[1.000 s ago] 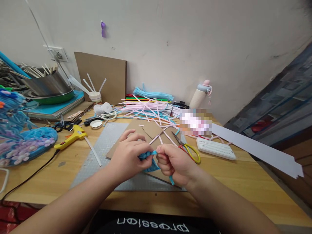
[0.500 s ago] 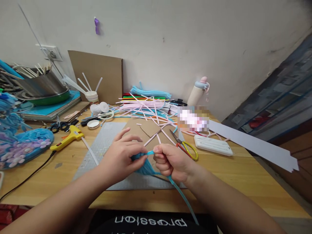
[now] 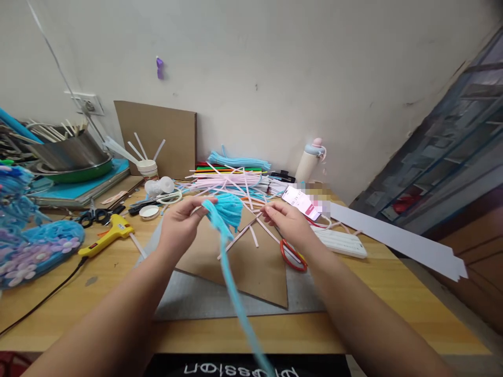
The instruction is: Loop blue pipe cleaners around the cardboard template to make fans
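A fan-shaped bundle of blue fuzzy strips (image 3: 227, 210) is pinched at its left end by my left hand (image 3: 183, 222), above a brown cardboard sheet (image 3: 243, 267). From the bundle a long blue strip (image 3: 238, 303) hangs down toward the front edge of the table. My right hand (image 3: 285, 222) is to the right of the bundle, apart from it, with thumb and fingertips together over the pink strips; anything between them is too small to tell. Scissors with red handles (image 3: 293, 256) lie just below my right hand.
A yellow glue gun (image 3: 108, 235) lies at the left, near a blue piece with flowers (image 3: 47, 256). Behind are piled pink strips (image 3: 231, 182), a cup (image 3: 148, 170) and a bottle (image 3: 308, 162). A phone (image 3: 301, 201) and a white box (image 3: 341, 242) lie at the right.
My left hand has lifted and turned the blue bundle, which now fans out. My right hand has let go of the blue strip and moved up and right. The view has tilted slightly.
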A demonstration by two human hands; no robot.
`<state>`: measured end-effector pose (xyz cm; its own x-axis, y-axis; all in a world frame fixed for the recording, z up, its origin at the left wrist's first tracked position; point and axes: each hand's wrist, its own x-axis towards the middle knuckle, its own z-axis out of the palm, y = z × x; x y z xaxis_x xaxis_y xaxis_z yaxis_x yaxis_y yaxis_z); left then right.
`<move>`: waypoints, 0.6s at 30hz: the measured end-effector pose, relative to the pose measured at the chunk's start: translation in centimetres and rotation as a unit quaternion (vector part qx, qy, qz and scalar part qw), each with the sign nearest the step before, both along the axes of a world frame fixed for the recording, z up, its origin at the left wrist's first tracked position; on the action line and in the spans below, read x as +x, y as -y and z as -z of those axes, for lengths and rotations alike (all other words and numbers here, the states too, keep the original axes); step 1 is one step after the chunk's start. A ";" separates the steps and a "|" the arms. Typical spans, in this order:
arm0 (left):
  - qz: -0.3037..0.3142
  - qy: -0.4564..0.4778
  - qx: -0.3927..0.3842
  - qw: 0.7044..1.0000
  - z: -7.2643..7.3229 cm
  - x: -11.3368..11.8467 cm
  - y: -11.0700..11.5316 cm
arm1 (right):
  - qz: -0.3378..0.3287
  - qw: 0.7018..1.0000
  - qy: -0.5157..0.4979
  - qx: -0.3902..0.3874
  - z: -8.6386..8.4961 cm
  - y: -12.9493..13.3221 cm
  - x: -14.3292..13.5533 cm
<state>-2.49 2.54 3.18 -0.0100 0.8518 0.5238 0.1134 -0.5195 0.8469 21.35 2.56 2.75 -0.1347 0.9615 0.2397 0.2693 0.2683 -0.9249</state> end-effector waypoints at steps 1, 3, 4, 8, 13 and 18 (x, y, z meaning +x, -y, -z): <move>0.030 0.088 -0.056 0.994 0.6 -0.1 -1.0 | 0.014 1.000 -0.017 -0.006 0.9 -0.6 -0.1; 0.071 0.220 -0.178 0.956 1.8 -0.2 -2.4 | 0.023 0.998 -0.050 -0.005 2.3 -1.1 -0.8; 0.094 0.267 -0.239 0.929 2.3 -0.1 -2.9 | 0.028 0.998 -0.051 0.017 2.8 -1.0 -1.2; 0.151 0.325 -0.386 0.850 4.0 0.4 -2.6 | -0.004 0.992 0.005 0.127 2.7 1.0 -2.8; 0.256 0.257 -0.458 0.811 5.4 1.6 -0.9 | -0.135 0.978 0.074 0.142 1.9 2.7 -3.4; 0.248 0.241 -0.447 0.825 6.0 2.3 -0.3 | -0.148 0.968 0.123 0.160 2.8 3.1 -3.4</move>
<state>-0.22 2.86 -2.83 0.4320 0.8573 -0.2799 -0.3869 0.4565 0.8012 17.99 -0.54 -0.08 -0.4842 0.7536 0.4445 0.3387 0.6299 -0.6990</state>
